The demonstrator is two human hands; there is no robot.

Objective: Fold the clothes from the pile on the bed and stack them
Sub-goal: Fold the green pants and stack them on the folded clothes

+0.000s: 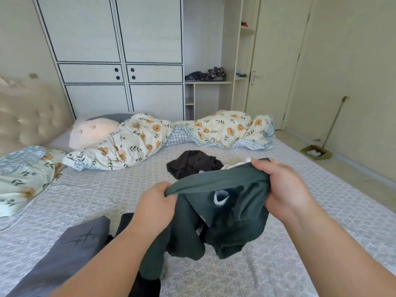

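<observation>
A dark green garment (225,213) hangs bunched above the bed (90,189), held up by both hands. My left hand (155,203) grips its upper edge at the left, and my right hand (285,189) grips the same edge at the right. A white label shows inside its neck. Behind it on the sheet lies the small pile: a crumpled dark brown garment (192,163) with a bit of white cloth beside it. At the near left lies a folded grey garment (72,249) with a dark mark, and a black piece (126,224) lies next to it.
A floral quilt (150,138) is rolled along the far side of the bed, with a pale pillow (94,131) and a floral pillow (23,174) at the left. A wardrobe (120,61) stands behind. A broom and dustpan (317,153) rest on the floor at the right.
</observation>
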